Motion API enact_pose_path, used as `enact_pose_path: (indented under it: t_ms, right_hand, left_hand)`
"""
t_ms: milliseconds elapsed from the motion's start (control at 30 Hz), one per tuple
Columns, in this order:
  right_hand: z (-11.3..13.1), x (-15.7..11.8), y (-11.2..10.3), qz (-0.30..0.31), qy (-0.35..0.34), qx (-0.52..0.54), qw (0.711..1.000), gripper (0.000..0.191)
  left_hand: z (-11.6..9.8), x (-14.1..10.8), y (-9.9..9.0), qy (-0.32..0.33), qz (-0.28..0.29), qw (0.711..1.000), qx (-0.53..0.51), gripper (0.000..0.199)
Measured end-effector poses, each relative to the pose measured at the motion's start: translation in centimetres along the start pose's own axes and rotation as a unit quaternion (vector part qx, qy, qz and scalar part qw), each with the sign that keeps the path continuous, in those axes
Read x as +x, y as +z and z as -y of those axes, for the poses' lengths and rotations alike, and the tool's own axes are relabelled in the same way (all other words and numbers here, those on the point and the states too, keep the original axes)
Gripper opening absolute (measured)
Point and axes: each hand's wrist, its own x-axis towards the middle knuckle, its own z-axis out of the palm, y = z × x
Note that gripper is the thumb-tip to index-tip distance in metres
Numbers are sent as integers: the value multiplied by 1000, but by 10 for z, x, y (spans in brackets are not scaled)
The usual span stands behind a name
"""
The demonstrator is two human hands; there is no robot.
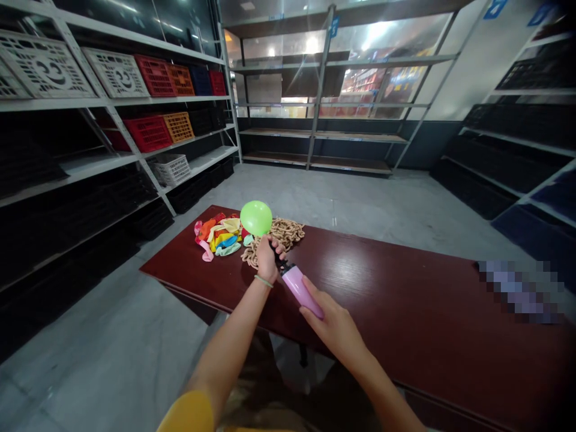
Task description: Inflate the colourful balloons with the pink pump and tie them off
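Observation:
A light green balloon (256, 218), partly inflated and round, stands just above my left hand (269, 259). The fingers of that hand are closed around the black end of a hand pump, close to where the balloon's neck is hidden. My right hand (333, 324) grips the pink barrel of the balloon pump (300, 290) between thumb and fingers. Behind my left hand lies a pile of tan rope-like loops (284, 233). To its left is a heap of limp balloons (220, 235) in red, orange, yellow, blue, pink and mint.
The dark red table (382, 288) spans the view, with a pixelated object (517, 291) at its right end. Metal shelving (121, 126) on the left holds red crates (147, 133), orange crates and white crates. More racks stand at the back and right.

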Motion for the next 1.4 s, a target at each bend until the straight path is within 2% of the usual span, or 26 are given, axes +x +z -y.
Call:
enact_pose_path:
  t_ms: [167,300,400,600,700,767,1000,1100,1200,1400]
  right_hand:
    - [-11,-31,-12,26,3,-14,1000,61]
    - [-22,-46,-21,26,21,-14,999,57]
    - [-22,-41,-22,16,27,-9,999,57]
    - [-4,-8,-9,-30,41,12,999,57]
    - [1,-3,-4,-31,40,25,998,57]
    - [-1,-8,-4,-22,32,27,999,58]
    - [-21,-50,-20,7,9,4,1000,58]
    - [-22,-56,-24,6,12,-6,1000,56]
    - [-14,-45,-23,-8,7,-18,1000,54]
    - [4,8,-12,-53,18,-70,996,55]
  left_hand:
    - [-23,26,-9,24,-6,999,-23,17]
    - [-31,35,-19,35,-4,998,-44,14]
    - [-22,30,-20,38,-29,997,-59,16]
    - [20,-7,-3,-26,-7,999,-27,17]
    - [27,-14,3,-42,-7,999,3,18]
    - [21,-9,4,-31,-8,999,18,18]
    - [-19,33,-3,8,-2,1000,-18,14]
    - [-21,36,-9,9,-10,999,-34,16]
    - [-10,28,-10,-9,-19,999,-45,19]
    - [16,9,7,-38,40,998,-42,19]
